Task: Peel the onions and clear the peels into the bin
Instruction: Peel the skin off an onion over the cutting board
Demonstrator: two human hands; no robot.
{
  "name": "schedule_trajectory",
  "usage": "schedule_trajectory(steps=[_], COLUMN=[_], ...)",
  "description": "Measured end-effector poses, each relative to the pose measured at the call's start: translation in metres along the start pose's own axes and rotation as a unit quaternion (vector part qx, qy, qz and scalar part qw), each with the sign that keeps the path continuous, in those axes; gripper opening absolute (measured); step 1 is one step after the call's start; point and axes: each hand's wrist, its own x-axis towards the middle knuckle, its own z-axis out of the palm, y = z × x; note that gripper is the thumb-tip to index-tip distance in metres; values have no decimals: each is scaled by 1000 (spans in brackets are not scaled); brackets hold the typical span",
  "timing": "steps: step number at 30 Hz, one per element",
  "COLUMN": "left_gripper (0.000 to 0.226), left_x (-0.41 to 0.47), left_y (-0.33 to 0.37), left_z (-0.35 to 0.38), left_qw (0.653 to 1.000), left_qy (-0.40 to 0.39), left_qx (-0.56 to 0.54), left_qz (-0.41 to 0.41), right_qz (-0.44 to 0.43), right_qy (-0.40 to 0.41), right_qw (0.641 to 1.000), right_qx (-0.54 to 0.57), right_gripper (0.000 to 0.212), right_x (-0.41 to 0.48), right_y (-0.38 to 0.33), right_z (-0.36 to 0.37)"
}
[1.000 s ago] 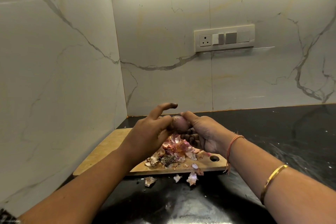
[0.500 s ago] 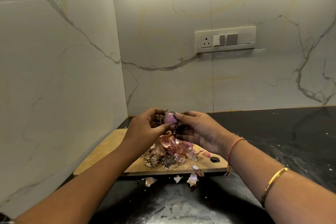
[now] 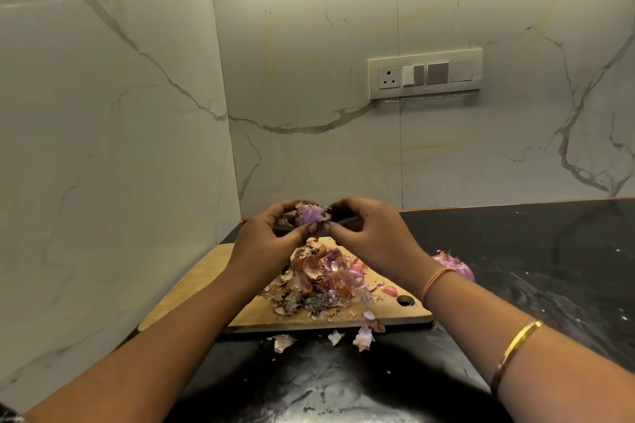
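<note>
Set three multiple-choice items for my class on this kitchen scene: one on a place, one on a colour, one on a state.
1. Where does the heap of onion peels lie?
A. in a bin
B. on the wooden cutting board
C. in a sink

2. What colour is the countertop?
A. white
B. green
C. black

3. How is the part-peeled onion held?
A. gripped by the left hand and the right hand above the board
B. lying alone on the board
C. dropped in a bowl

Answers:
1 B, the peels sit piled on the board.
2 C, the counter is black below pale marble walls.
3 A, the fingers of both hands curl round it.
</note>
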Motion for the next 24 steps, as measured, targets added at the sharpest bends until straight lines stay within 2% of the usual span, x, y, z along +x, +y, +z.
schedule_trajectory(steps=[3,7,13,20,24], left_gripper=[42,36,25,37,33], left_x=[0,-1,-1,2,3], left_y=[-1,-1,5,3,1], left_z=[0,1,2,3,-1], left_qw=[1000,1000,997,995,992], left_qy=[1,-16,-43,-50,-38], left_qx=[8,12,-63,-78,-104], left_qz=[6,14,-9,-44,-52], right_qz=[-56,-76,-30,34,92], right_qy=[24,36,49,32,19], right_qw=[995,990,998,999,985], right_qx=[-74,-115,-41,-11,147], right_gripper=[15,11,8,11,22], right_x=[1,2,5,6,4], right_y=[-2,-2,-4,-1,-4], right_z=[3,4,2,3,2])
